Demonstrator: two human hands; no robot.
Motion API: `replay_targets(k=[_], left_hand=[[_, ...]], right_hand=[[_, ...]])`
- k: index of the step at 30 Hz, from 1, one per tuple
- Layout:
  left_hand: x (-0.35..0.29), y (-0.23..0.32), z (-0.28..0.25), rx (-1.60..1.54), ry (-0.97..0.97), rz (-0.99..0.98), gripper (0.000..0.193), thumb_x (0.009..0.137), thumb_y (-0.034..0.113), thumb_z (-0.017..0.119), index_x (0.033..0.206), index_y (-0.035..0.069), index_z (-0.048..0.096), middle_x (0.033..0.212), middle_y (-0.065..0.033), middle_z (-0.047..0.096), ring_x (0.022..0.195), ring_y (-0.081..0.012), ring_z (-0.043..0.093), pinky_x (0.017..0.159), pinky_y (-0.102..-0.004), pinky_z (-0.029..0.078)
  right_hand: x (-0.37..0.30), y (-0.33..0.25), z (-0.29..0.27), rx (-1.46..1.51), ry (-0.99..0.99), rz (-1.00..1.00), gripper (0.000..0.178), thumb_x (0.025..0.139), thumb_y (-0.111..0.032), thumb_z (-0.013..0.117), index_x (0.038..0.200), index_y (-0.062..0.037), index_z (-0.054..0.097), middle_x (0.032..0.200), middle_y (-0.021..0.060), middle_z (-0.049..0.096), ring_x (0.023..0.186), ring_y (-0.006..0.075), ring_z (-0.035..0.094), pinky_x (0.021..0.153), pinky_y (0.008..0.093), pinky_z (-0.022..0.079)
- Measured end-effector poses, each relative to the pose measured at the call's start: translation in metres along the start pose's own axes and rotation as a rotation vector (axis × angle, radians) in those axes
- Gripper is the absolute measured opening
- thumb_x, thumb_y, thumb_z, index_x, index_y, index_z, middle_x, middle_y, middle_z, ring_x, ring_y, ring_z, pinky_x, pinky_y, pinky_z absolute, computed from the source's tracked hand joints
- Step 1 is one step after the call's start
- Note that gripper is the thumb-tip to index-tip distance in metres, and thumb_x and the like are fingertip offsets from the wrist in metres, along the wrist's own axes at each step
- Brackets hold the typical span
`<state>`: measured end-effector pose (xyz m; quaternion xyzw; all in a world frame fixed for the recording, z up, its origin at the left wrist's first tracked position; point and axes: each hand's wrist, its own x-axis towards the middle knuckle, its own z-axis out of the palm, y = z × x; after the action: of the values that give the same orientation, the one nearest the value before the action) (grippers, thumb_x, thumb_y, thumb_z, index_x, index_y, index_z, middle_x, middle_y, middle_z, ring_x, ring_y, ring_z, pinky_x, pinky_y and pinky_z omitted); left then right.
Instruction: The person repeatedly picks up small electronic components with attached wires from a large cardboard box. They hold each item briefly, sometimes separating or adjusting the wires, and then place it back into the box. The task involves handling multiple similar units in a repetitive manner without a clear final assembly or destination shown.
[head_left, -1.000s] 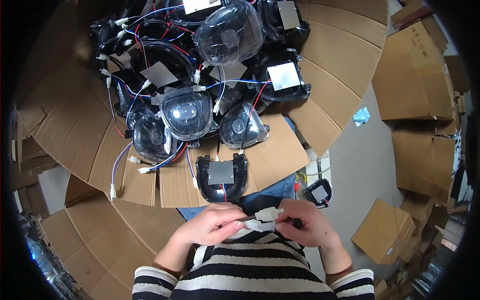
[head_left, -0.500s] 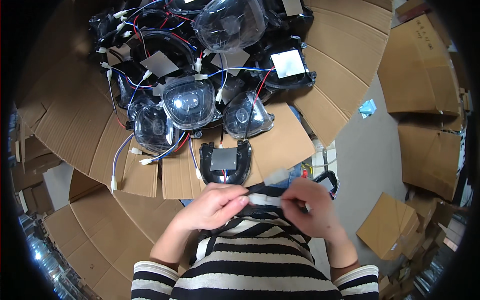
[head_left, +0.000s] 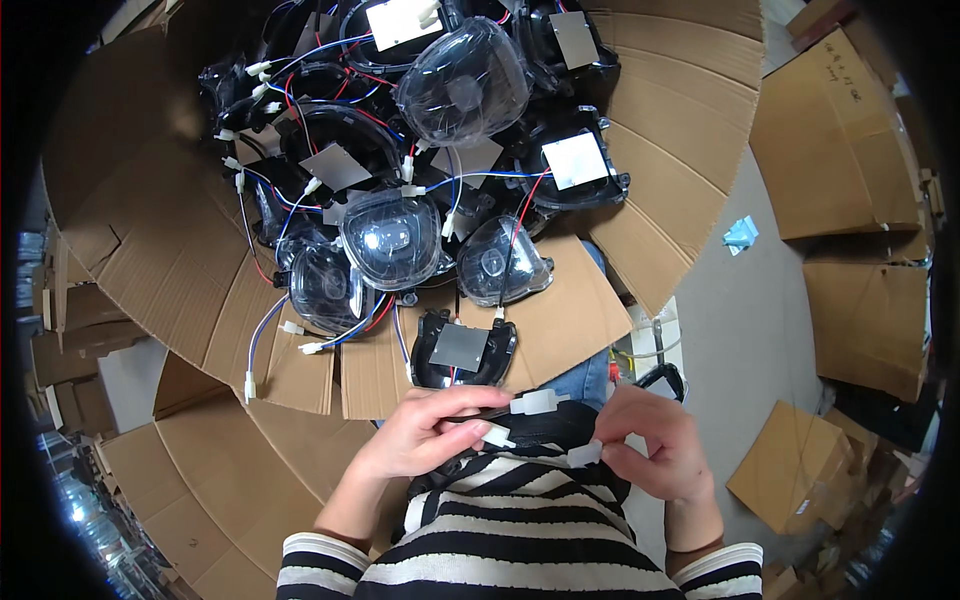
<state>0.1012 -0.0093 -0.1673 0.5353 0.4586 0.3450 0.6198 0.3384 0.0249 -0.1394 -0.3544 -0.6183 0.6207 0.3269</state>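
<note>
My left hand (head_left: 428, 432) is closed, with a small white plastic wire connector (head_left: 495, 436) pinched at its thumb. A larger white connector piece (head_left: 538, 402) sticks out from its index fingertip. Across a small gap, my right hand (head_left: 655, 445) pinches another whitish translucent connector piece (head_left: 585, 453). Both hands are in front of my striped top. Just beyond the left hand lies a black lamp housing (head_left: 463, 350) with a grey square plate, on the cardboard. Wires behind the connectors are mostly hidden.
A large open cardboard box (head_left: 690, 150) holds a heap of lamps with clear lenses (head_left: 392, 238) and loose wires ending in white plugs (head_left: 250, 385). More cardboard cartons (head_left: 790, 468) stand on the grey floor at right. A light blue scrap (head_left: 740, 234) lies there.
My hands have drawn apart; the right one moved right and down with its piece. Earlier, both gripped connector pieces close together. The whole view has shifted slightly.
</note>
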Motion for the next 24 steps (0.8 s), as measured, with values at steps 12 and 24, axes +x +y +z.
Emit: replay_targets(k=[12, 24], left_hand=[[0.001, 0.0, -0.013, 0.005, -0.238, 0.065, 0.018, 0.083, 0.011, 0.044, 0.076, -0.002, 0.054, 0.067, -0.0078, 0.057, 0.06, -0.0186, 0.054, 0.054, -0.0282, 0.041], [0.004, -0.007, -0.025, -0.104, -0.456, 0.066, 0.018, 0.085, 0.009, 0.041, 0.077, -0.003, 0.052, 0.07, -0.0083, 0.057, 0.058, -0.0172, 0.053, 0.052, -0.0269, 0.04]], right_hand=[[0.01, -0.009, -0.007, -0.15, -0.051, -0.063, 0.01, 0.065, 0.003, 0.059, 0.072, -0.0016, 0.055, 0.069, 0.0069, 0.05, 0.061, 0.0204, 0.049, 0.052, 0.0284, 0.039], [0.012, -0.009, 0.0, -0.106, -0.158, 0.029, 0.007, 0.068, 0.002, 0.057, 0.07, -0.0015, 0.052, 0.066, 0.0072, 0.049, 0.058, 0.0205, 0.049, 0.05, 0.028, 0.038]])
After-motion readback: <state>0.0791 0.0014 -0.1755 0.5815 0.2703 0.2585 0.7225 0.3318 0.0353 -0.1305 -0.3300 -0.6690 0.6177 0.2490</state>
